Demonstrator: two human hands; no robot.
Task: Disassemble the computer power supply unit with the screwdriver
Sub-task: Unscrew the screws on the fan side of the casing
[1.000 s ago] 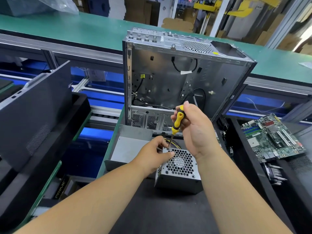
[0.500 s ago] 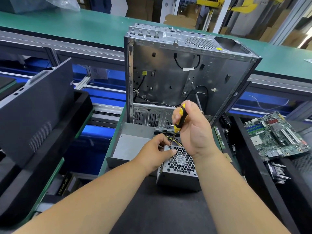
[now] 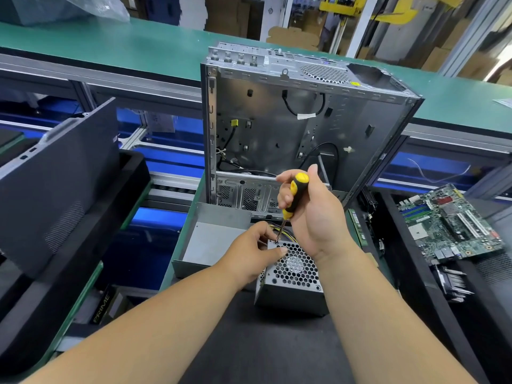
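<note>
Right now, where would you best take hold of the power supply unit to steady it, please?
Probably its bare left wall, from the left: the power supply unit is a flat-sided box, the screwdriver works its top far-left corner, and the left hand sits there.

At my twelve o'clock an empty computer case stands upright with its side open, black cables looping inside. At my three o'clock a green motherboard lies on a black bin. At nine o'clock a dark side panel leans tilted. A grey metal tray sits just at eleven, before the case.
</note>
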